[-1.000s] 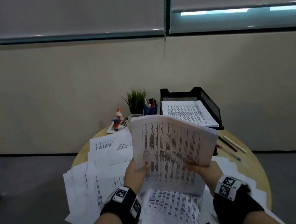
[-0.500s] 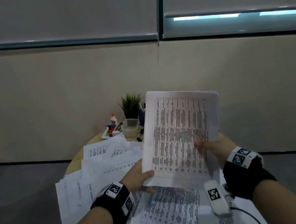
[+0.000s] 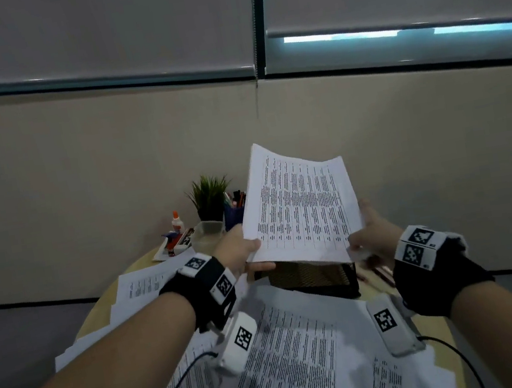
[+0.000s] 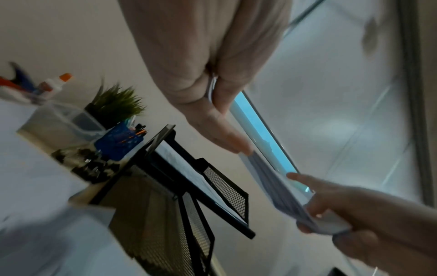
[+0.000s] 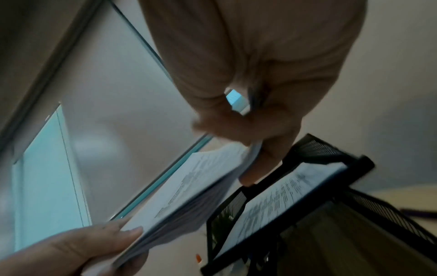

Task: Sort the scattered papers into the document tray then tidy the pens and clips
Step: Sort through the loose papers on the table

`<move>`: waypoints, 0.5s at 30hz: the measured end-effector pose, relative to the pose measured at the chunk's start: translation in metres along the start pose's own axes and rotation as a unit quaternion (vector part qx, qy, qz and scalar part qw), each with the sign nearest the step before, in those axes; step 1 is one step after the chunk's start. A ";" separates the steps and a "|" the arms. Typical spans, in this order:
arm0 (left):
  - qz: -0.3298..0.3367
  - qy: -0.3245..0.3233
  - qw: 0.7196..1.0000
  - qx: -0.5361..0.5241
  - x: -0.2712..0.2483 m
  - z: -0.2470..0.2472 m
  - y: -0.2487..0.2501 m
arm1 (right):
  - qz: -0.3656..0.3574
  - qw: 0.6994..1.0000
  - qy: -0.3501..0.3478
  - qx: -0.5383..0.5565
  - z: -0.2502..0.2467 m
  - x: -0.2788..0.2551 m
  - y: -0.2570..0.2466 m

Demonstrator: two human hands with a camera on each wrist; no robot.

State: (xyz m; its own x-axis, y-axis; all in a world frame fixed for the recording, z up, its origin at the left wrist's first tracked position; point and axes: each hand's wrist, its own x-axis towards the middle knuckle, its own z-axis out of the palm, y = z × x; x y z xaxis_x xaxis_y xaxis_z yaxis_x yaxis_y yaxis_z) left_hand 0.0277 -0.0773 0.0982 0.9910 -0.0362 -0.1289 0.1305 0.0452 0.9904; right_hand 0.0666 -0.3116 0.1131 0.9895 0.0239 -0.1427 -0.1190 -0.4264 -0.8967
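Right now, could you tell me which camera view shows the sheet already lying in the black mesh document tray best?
The right wrist view: the printed sheet lies in plain sight inside the document tray. The left wrist view shows it edge-on and blurred. In the head view the held stack of papers hides it.

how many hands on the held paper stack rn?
2. The left hand pinches the stack at its lower left corner; the right hand pinches its lower right edge. Both are above the document tray. Both wrist views show the same two grips.
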 end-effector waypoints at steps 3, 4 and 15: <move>-0.004 0.001 0.997 0.075 0.026 0.001 0.018 | -0.010 0.998 0.019 -0.053 -0.008 0.022 -0.016; 0.000 0.015 0.996 0.090 0.035 0.000 0.022 | -0.012 0.998 0.017 -0.056 -0.009 0.030 -0.019; -0.012 0.086 0.978 0.188 0.108 0.008 0.002 | 0.030 0.991 0.038 -0.127 0.001 0.104 0.004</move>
State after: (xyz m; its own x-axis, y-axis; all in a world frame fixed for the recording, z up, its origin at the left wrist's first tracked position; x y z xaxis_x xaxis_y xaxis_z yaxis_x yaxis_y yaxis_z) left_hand 0.1344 -0.0891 0.0863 0.9823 0.1381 -0.1267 0.1657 -0.3244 0.9313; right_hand 0.1688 -0.3098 0.0944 0.9859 -0.0723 -0.1510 -0.1620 -0.6398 -0.7513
